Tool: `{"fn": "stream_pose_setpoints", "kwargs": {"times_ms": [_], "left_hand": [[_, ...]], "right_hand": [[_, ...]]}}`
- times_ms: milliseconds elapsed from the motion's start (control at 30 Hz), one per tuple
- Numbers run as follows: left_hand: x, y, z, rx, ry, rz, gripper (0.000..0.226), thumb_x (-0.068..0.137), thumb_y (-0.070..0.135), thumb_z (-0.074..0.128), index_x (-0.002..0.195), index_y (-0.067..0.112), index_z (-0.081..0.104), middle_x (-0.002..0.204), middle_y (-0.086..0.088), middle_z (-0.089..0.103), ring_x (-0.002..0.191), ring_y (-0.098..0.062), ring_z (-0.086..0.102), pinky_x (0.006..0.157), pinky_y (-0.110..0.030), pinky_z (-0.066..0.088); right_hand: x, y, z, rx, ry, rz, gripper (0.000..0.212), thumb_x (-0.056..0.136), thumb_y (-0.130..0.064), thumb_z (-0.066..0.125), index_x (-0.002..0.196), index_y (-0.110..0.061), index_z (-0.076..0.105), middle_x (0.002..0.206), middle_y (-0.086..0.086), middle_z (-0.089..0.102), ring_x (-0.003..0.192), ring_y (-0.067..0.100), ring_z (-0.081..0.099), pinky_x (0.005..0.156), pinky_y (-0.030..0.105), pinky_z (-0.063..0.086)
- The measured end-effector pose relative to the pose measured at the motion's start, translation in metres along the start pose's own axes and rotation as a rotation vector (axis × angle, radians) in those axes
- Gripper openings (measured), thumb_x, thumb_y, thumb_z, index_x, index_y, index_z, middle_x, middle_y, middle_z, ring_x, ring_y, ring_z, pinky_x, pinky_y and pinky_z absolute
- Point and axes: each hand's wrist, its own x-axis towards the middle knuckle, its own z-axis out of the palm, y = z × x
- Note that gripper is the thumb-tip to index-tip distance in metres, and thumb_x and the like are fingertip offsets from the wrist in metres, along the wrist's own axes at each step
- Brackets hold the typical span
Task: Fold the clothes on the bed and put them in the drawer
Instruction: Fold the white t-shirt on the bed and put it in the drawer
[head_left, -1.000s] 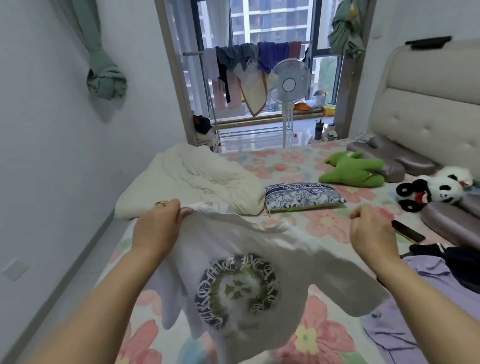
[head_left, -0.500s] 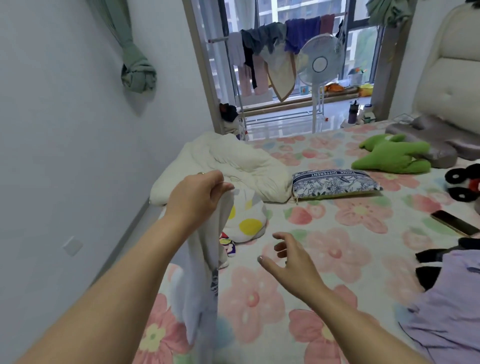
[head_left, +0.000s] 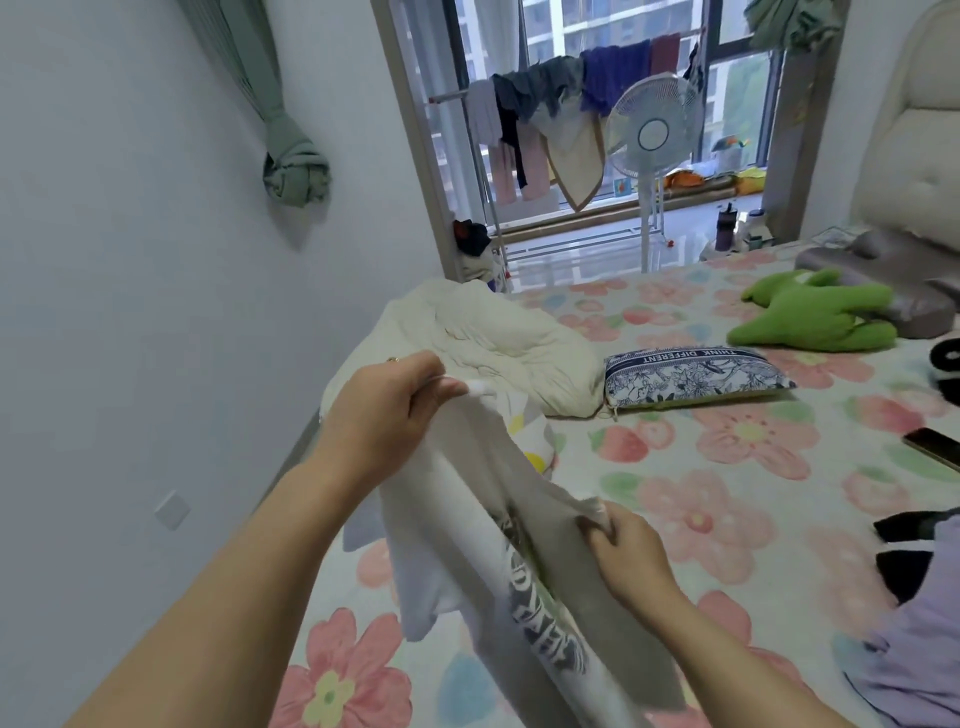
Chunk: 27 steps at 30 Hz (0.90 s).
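Shows one white printed T-shirt (head_left: 483, 530) held in the air over the near left part of the bed (head_left: 727, 499), hanging in a twisted drape with the print partly folded in. No drawer in view.

Left hand (head_left: 387, 410): raised, fingers curled, pinching the shirt's top edge. Right hand (head_left: 626, 553): lower and nearer, fingers curled, gripping a bunched edge midway down.

Likely faults, by judgement:
(a) crooked fold, from grips seemingly set on unmatched points and twisted cloth between them;
(b) slip from the small left pinch under a shake, dropping the shirt in a heap or past the bed's left edge toward the floor;
(c) hem snagging or dragging the spotted item (head_left: 530, 436) lying just behind the shirt;
(d) cramped laying-out on the right, with a lilac garment (head_left: 914, 654) and a black garment (head_left: 904, 551) near.

Counts:
- hands, two
- shirt in hand, one
- other loose garments on the bed, at least two, cut off by the frame edge
- cream duvet (head_left: 493, 343), one
- patterned pouch (head_left: 691, 371), one
- green plush toy (head_left: 815, 317), one
- phone (head_left: 932, 447), one
- standing fan (head_left: 652, 135), one, far by the window
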Motion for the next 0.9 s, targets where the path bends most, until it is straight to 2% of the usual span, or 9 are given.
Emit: {"fn": "stream_pose_setpoints", "kwargs": {"times_ms": [133,200,300,400,500,633,767,833,900], "left_hand": [[-0.019,-0.036,0.014,0.132,-0.198,-0.173,0.034,0.087,0.028,0.062,0.062,0.014,0.043,0.077,-0.02,0.06,0.076,-0.031,0.055,0.059,-0.031,0.02],[-0.03,-0.049,0.024,0.212,-0.4,-0.242,0.041,0.087,0.031,0.061,0.06,0.024,0.03,0.094,-0.018,0.061,0.09,-0.029,0.054,0.063,-0.031,0.023],[-0.049,-0.064,0.037,0.256,-0.514,-0.283,0.019,0.091,0.026,0.055,0.079,0.013,0.058,0.106,-0.018,0.056,0.101,-0.03,0.053,0.075,-0.031,0.033],[-0.066,-0.077,0.051,0.086,-0.31,-0.367,0.01,0.086,0.006,0.061,0.08,0.0,0.065,0.085,-0.021,0.061,0.087,-0.036,0.057,0.063,-0.031,0.027],[-0.076,-0.078,0.069,-0.138,-0.178,-0.55,0.028,0.087,-0.001,0.055,0.066,0.017,0.051,0.069,-0.013,0.057,0.075,-0.034,0.055,0.059,-0.031,0.023],[-0.081,-0.076,0.086,-0.139,-0.083,-0.625,0.029,0.091,0.015,0.054,0.064,0.021,0.045,0.071,-0.014,0.057,0.078,-0.037,0.057,0.06,-0.036,0.031],[-0.074,-0.07,0.067,-0.04,-0.101,-0.54,0.045,0.089,0.033,0.057,0.053,0.027,0.03,0.064,-0.018,0.056,0.069,-0.037,0.056,0.056,-0.036,0.03],[-0.068,-0.072,0.046,-0.018,-0.135,-0.472,0.046,0.087,0.033,0.061,0.052,0.024,0.031,0.053,-0.01,0.052,0.059,-0.032,0.053,0.055,-0.036,0.031],[-0.062,-0.079,0.02,-0.007,-0.244,-0.377,0.047,0.084,0.041,0.063,0.052,0.017,0.038,0.042,0.003,0.041,0.047,-0.01,0.044,0.052,-0.029,0.032]], "right_hand": [[0.009,0.013,-0.051,-0.186,0.185,-0.004,0.018,0.087,-0.012,0.058,0.07,-0.013,0.061,0.08,0.02,0.066,0.08,0.036,0.06,0.058,0.031,0.022],[0.014,0.012,-0.078,-0.341,0.265,-0.045,0.033,0.087,-0.026,0.061,0.057,-0.02,0.047,0.077,0.023,0.066,0.078,0.039,0.061,0.057,0.032,0.026],[0.022,-0.003,-0.115,-0.526,0.266,-0.14,0.044,0.081,-0.044,0.063,0.054,-0.024,0.036,0.066,0.016,0.062,0.068,0.035,0.058,0.054,0.033,0.03],[0.027,-0.015,-0.138,-0.634,0.063,-0.255,0.049,0.066,-0.051,0.074,0.05,-0.027,0.034,0.051,-0.002,0.047,0.059,0.026,0.047,0.054,0.03,0.028],[0.032,-0.016,-0.15,-0.58,-0.044,-0.288,0.039,0.071,-0.031,0.078,0.056,-0.032,0.042,0.056,-0.006,0.046,0.063,0.021,0.048,0.056,0.029,0.029],[0.031,0.0,-0.149,-0.388,0.163,-0.213,0.02,0.084,-0.004,0.062,0.073,-0.018,0.054,0.066,0.003,0.054,0.072,0.028,0.053,0.059,0.031,0.021],[0.022,0.002,-0.146,-0.37,0.324,-0.151,0.004,0.088,-0.007,0.058,0.087,-0.009,0.062,0.08,0.018,0.065,0.082,0.036,0.06,0.061,0.031,0.022],[0.017,-0.008,-0.157,-0.448,0.355,-0.207,0.017,0.084,-0.015,0.065,0.069,-0.011,0.058,0.065,0.016,0.059,0.073,0.037,0.059,0.06,0.033,0.022],[0.012,-0.022,-0.174,-0.513,0.291,-0.282,0.04,0.078,-0.019,0.073,0.053,-0.021,0.041,0.05,0.005,0.044,0.058,0.03,0.049,0.058,0.036,0.025]]}}
